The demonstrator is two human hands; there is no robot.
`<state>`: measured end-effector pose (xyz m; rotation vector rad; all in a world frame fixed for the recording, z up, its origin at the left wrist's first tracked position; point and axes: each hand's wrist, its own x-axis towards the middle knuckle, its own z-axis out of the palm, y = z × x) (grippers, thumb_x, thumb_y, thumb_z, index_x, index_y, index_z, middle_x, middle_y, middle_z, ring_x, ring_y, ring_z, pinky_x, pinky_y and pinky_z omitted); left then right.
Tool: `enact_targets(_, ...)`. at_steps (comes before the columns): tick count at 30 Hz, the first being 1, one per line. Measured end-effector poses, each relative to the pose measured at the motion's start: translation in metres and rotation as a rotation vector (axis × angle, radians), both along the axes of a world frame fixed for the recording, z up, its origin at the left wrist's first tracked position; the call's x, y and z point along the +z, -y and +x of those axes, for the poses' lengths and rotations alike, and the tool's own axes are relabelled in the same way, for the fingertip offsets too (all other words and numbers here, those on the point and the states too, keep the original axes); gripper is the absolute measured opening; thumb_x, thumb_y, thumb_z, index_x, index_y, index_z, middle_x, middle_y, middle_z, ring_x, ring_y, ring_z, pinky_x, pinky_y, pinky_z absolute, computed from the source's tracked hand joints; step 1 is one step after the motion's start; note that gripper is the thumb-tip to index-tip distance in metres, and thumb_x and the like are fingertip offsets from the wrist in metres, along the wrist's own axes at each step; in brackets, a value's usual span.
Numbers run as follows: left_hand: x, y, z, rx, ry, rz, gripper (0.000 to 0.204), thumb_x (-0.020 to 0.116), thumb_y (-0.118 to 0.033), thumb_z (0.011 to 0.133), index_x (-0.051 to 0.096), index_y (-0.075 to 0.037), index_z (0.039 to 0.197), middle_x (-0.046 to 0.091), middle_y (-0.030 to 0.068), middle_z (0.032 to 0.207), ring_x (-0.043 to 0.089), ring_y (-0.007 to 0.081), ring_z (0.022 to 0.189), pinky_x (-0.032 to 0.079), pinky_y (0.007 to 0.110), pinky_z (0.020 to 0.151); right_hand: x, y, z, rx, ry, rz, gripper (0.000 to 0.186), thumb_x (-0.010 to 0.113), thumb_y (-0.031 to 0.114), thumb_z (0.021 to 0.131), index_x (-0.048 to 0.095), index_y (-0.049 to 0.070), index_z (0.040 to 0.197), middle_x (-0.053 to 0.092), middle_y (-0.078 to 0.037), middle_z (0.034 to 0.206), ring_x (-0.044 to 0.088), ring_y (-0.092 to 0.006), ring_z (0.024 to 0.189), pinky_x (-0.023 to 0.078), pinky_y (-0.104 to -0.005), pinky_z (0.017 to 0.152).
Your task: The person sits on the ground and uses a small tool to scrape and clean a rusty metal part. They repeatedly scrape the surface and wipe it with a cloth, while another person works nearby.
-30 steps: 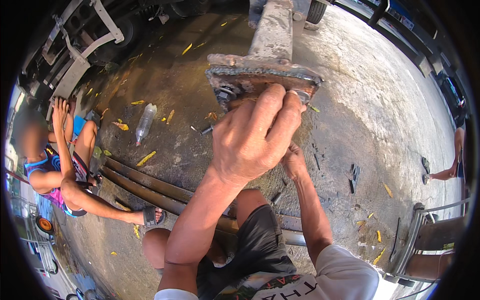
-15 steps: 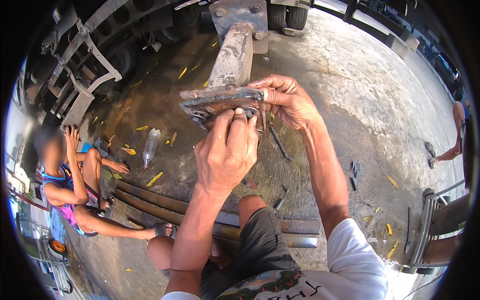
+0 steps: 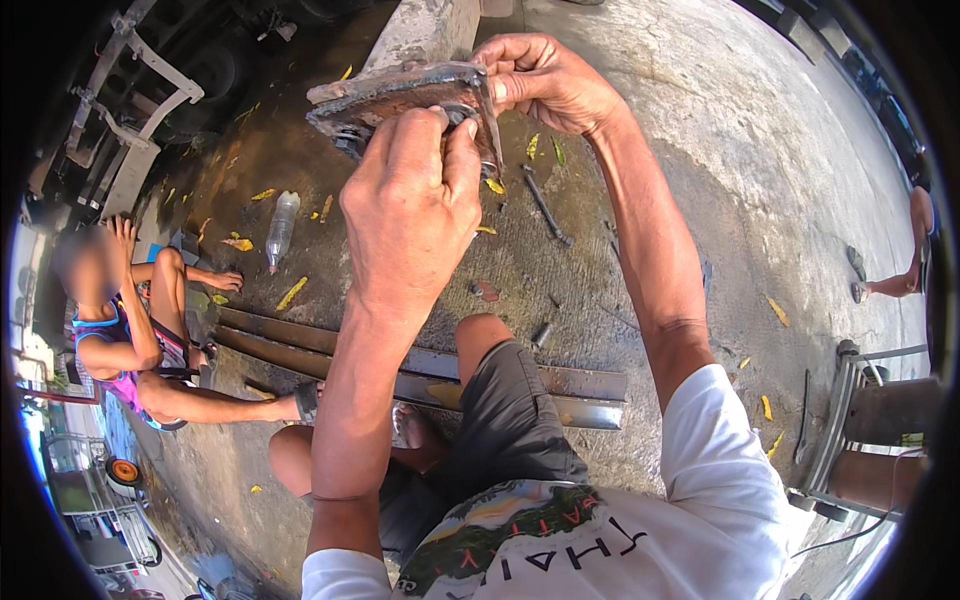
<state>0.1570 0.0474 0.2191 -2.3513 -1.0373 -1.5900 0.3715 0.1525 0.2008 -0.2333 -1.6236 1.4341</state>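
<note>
A rusty steel mounting plate (image 3: 400, 98) with a rough dark edge sits at the end of a grey metal beam (image 3: 425, 35). My left hand (image 3: 405, 205) reaches up to its near face, thumb and fingers closed around a small dark round piece that looks like a nut or washer, mostly covered by the fingertips. At the plate's right edge, my right hand (image 3: 560, 88) pinches with thumb and forefinger; what lies between them is hidden behind the edge. More dark hardware shows on the plate's left underside.
On the concrete lie a long bolt-like rod (image 3: 546, 205), a short metal cylinder (image 3: 542, 334), a plastic bottle (image 3: 282, 230) and long metal strips (image 3: 590, 382) by my knees. A person (image 3: 130, 330) sits at left. A wheeled metal frame (image 3: 845, 430) stands at right.
The view has shifted, so the plate and both hands appear higher and farther left. Both hands stay at the plate in nearly the same grip.
</note>
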Motion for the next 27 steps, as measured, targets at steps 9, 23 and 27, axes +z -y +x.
enact_targets(9,-0.001,0.004,0.009,0.041,0.108,-0.094,0.015,0.076,-0.005,0.087,0.064,0.003,0.091,0.071,0.0171,0.079,0.074,0.0292,0.069,0.056,0.036,0.057,-0.011,-0.01,-0.007,0.116,-0.14,-0.184,0.014,0.07,0.005,0.093,0.071,-0.001,0.105,0.074,-0.01,0.089,0.072,-0.0177,0.075,0.06,-0.029,0.068)
enact_targets(23,-0.004,0.001,0.008,0.207,-0.043,0.068,0.015,0.079,-0.013,0.088,0.074,-0.002,0.097,0.07,0.0066,0.069,0.062,0.015,0.055,0.051,0.03,0.057,0.004,-0.006,-0.015,0.067,0.104,-0.164,0.041,0.06,0.037,0.105,0.065,0.005,0.079,0.057,-0.001,0.063,0.047,-0.0084,0.049,0.038,-0.023,0.046)
enact_targets(27,-0.004,-0.002,0.007,0.181,-0.053,0.107,0.016,0.08,-0.016,0.088,0.075,-0.004,0.097,0.074,0.0068,0.076,0.068,0.0159,0.061,0.054,0.03,0.061,0.022,0.016,-0.022,-0.178,0.321,-0.188,0.059,0.049,0.053,0.106,0.061,0.008,0.07,0.044,0.003,0.056,0.034,-0.009,0.047,0.028,-0.0263,0.045)
